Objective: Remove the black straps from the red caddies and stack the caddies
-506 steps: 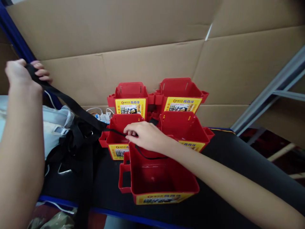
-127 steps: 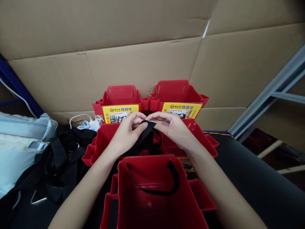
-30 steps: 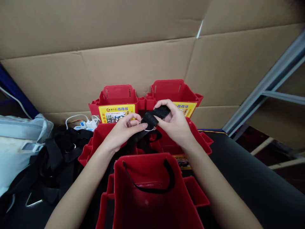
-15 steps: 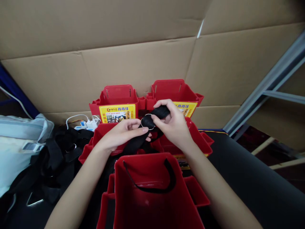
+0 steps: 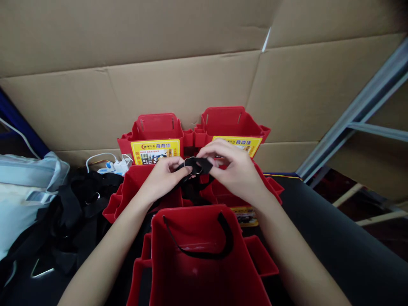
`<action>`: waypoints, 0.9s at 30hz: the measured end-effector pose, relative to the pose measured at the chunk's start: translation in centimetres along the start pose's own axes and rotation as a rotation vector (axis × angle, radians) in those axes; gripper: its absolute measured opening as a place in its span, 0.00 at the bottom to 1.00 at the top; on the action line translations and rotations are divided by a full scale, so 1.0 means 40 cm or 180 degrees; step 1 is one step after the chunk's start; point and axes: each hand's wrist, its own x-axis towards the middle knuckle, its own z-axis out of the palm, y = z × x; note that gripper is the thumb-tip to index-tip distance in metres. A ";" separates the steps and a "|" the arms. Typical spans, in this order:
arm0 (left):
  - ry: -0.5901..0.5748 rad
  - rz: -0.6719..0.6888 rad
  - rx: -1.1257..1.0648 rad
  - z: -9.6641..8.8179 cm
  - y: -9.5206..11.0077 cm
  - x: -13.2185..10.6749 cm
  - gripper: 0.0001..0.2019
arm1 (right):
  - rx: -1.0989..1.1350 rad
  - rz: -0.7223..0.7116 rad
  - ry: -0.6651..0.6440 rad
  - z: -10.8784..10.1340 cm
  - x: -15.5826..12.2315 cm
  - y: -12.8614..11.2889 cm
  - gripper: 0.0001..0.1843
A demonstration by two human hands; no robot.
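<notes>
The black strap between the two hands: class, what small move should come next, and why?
Probably the right hand should gently draw the black strap away from the metal ring while the left hand steadies it. The hands grip on opposite sides of the ring, so one could pull against the other; the exact threading is too small to tell.

This looks like a makeshift workshop or storeroom bay. Creased cardboard (image 5: 191,97) serves as the back wall, with a blue post (image 5: 24,123) at left and a grey metal frame (image 5: 342,121) at right. The black worktop (image 5: 331,238) carries several similar red bins (image 5: 188,229) with yellow labels (image 5: 156,151), heaped straps (image 5: 68,199) and a power strip (image 5: 116,170) with plugs in it.
</notes>
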 end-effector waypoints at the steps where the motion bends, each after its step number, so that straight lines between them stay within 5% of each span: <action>1: 0.0022 0.0063 -0.0010 -0.001 0.000 0.000 0.07 | -0.0132 -0.0124 -0.0177 0.003 -0.002 -0.004 0.09; 5: -0.0061 0.0220 -0.0043 -0.010 0.000 0.000 0.06 | -0.0095 -0.0177 -0.0530 0.011 -0.005 -0.008 0.14; 10: -0.0042 0.0293 0.0300 -0.013 -0.010 0.005 0.03 | 0.0560 0.0394 -0.0576 0.017 -0.006 -0.021 0.13; 18: 0.0135 -0.0127 0.0316 -0.012 -0.022 0.010 0.04 | 0.2080 0.1294 0.0613 -0.026 0.008 0.000 0.13; 27: 0.0254 -0.0124 0.0217 -0.011 -0.018 0.008 0.07 | 0.2026 0.1250 0.1207 -0.037 0.018 0.028 0.14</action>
